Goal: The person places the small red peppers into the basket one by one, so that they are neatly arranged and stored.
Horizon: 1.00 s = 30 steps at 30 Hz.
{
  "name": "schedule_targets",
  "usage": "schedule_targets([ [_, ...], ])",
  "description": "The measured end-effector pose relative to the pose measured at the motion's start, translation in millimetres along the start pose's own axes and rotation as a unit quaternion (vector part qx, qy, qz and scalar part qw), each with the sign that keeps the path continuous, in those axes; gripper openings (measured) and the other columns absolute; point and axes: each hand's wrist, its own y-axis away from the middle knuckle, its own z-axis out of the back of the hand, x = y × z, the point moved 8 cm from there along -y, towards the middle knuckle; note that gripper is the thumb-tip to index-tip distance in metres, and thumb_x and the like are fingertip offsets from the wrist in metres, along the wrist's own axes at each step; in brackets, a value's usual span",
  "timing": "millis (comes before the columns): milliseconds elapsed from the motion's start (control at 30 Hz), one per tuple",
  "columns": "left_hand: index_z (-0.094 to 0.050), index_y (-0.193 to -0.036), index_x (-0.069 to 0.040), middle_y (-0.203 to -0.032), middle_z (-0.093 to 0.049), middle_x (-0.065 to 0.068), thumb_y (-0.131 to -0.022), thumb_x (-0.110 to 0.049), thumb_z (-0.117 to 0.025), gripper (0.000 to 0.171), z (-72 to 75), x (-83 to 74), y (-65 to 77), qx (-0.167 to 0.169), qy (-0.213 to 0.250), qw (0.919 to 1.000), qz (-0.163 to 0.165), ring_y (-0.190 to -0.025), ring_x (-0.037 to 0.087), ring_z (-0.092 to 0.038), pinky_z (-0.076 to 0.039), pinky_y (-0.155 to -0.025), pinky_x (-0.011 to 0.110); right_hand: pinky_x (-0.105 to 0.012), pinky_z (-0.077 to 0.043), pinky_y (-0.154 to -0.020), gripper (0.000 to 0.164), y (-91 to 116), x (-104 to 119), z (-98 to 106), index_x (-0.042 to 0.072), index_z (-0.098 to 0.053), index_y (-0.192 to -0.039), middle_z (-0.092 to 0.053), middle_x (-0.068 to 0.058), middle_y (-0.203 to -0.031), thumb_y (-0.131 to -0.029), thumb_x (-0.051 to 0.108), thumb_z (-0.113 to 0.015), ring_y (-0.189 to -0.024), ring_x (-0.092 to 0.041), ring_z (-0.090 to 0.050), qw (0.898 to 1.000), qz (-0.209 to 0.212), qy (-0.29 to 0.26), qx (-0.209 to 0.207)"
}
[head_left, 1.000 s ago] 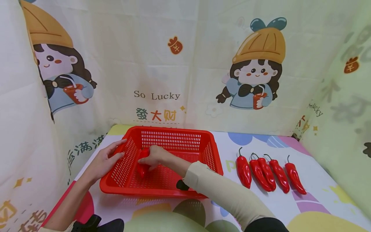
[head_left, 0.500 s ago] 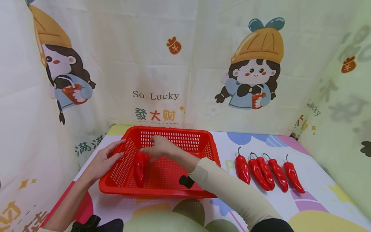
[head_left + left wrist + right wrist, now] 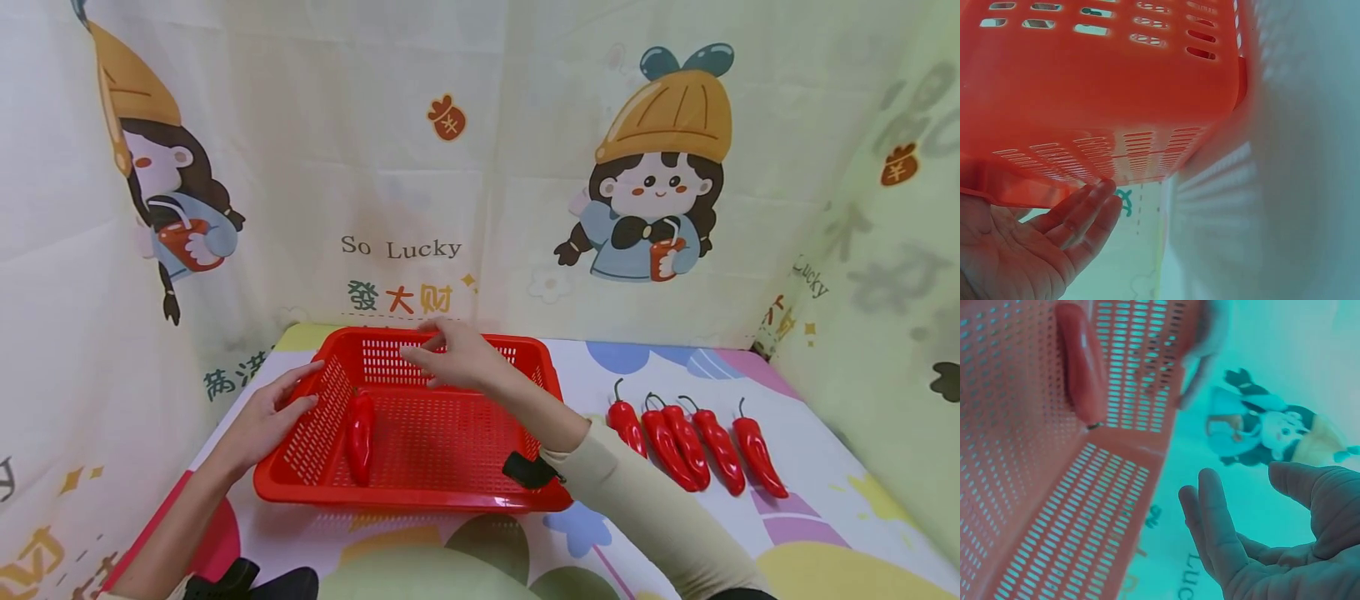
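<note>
A red perforated plastic basket [image 3: 442,500] stands on the table, one red chili pepper [image 3: 361,437] lying inside along its left end. My left hand [image 3: 266,421] rests against the basket's left side; the left wrist view shows loosely extended fingers [image 3: 1088,215] touching the outer wall just below the rim. Nothing is in my right hand [image 3: 461,354], which hovers over the back part of the basket, fingers spread and thumb apart. In the right wrist view, the same chili pepper [image 3: 1082,365] lies well away from that hand's fingers.
Several red chili peppers [image 3: 670,450] with green stems lie side by side on the table to the basket's right. The tabletop [image 3: 570,375] has a colourful print. A pale printed cloth [image 3: 517,200] hangs behind and along both sides.
My right hand has let go of the chili pepper inside the basket, then risen and moved back and right. My left hand has stayed at the basket's left side.
</note>
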Motion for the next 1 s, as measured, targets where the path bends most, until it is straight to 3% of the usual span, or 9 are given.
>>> schedule_targets([
  [467,-0.029,-0.162,-0.015,-0.145,-0.049,0.031,-0.105,-0.02,-0.058,0.064,-1.3,-0.5,-0.3,-0.003,-0.004,1.0,-0.005,-0.096,0.03,-0.071,-0.064,-0.07,0.041,-0.035,-0.063,-0.08,0.064,38.6,-14.2,40.0,0.018,-0.048,-0.15,-0.064,-0.007,-0.13,-0.095,0.037,-0.073,-0.08,-0.016,-0.075,0.998,0.015,-0.021,-0.056],
  [633,-0.029,-0.162,-0.015,-0.145,-0.048,0.03,-0.105,-0.02,-0.058,0.064,-0.7,-2.3,-0.2,-0.005,-0.007,0.9999,-0.009,-0.097,0.031,-0.07,-0.064,-0.07,0.04,-0.037,-0.062,-0.082,0.062,48.6,-16.7,47.0,0.017,-0.047,-0.15,-0.063,-0.009,-0.133,-0.096,0.034,-0.072,-0.091,-0.019,-0.075,0.997,0.026,-0.048,-0.059],
  [1000,-0.028,-0.163,-0.016,-0.146,-0.048,0.03,-0.105,-0.022,-0.058,0.065,-1.1,-0.4,-0.7,-0.004,-0.009,0.9999,0.004,-0.097,0.03,-0.07,-0.064,-0.07,0.041,-0.039,-0.062,-0.083,0.063,73.0,-31.9,67.6,0.02,-0.046,-0.151,-0.062,-0.008,-0.137,-0.096,0.035,-0.072,-0.109,-0.024,-0.072,0.994,0.025,-0.043,-0.102],
])
